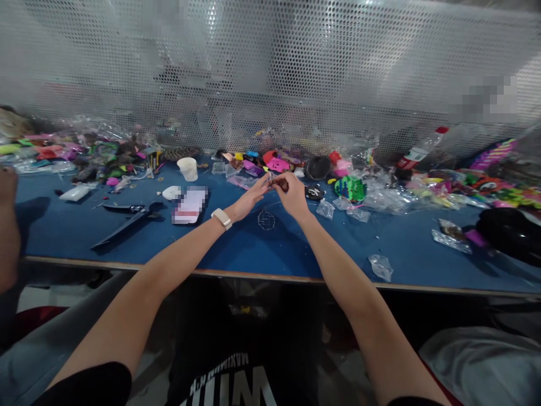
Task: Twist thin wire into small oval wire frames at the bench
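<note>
My two hands meet over the blue table. My right hand (293, 194) is closed in a pinch on a small brown piece (284, 185), too small to identify. My left hand (250, 198), with a pale band on its wrist, has its fingers pressed together at the same spot; a small shiny bit shows at their tips, its kind unclear. Just below the hands is a thin pale ring (266, 220) with fine lines crossing inside it. To the right of my right hand lie a black item with white marks (314, 193) and small clear plastic bags (325, 209).
Left of my hands are a phone (191, 204), a white cup (187, 168) and a dark blade-shaped item (124, 228). Colourful pieces and plastic line the perforated metal panel (270, 67). A red-capped bottle (418, 152) leans at right. Another person's arm (7, 225) is at far left.
</note>
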Motion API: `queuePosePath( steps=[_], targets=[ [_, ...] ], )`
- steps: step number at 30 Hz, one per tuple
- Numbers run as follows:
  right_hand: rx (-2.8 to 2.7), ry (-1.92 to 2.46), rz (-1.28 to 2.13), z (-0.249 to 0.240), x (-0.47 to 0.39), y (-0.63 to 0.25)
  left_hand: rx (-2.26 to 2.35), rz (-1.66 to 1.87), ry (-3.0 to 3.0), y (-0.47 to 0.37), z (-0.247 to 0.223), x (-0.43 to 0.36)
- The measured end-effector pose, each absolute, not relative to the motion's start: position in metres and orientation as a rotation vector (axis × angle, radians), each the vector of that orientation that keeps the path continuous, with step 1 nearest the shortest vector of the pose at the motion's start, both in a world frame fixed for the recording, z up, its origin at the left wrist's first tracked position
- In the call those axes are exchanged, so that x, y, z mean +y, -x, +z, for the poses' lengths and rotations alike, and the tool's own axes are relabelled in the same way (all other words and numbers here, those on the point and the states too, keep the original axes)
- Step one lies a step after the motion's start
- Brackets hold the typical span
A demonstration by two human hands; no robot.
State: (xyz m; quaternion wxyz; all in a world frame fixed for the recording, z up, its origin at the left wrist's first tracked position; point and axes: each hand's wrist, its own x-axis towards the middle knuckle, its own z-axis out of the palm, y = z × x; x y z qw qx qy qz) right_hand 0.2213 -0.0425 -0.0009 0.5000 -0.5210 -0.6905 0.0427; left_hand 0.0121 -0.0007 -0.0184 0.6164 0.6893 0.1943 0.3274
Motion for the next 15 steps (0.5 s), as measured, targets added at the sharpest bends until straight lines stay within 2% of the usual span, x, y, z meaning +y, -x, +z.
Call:
queuePosePath(
  steps=[8, 15],
  targets=[
    [-1.755, 1.170, 0.140, -0.001, -0.040, -0.226, 0.464, 0.800, -1.723, -0.017, -0.026, 0.002],
    [-1.523, 1.040, 0.592, -0.004, -0.035, -0.217, 0.481, 0.939, -1.801, -0.015, -0.031, 0.012]
  ],
)
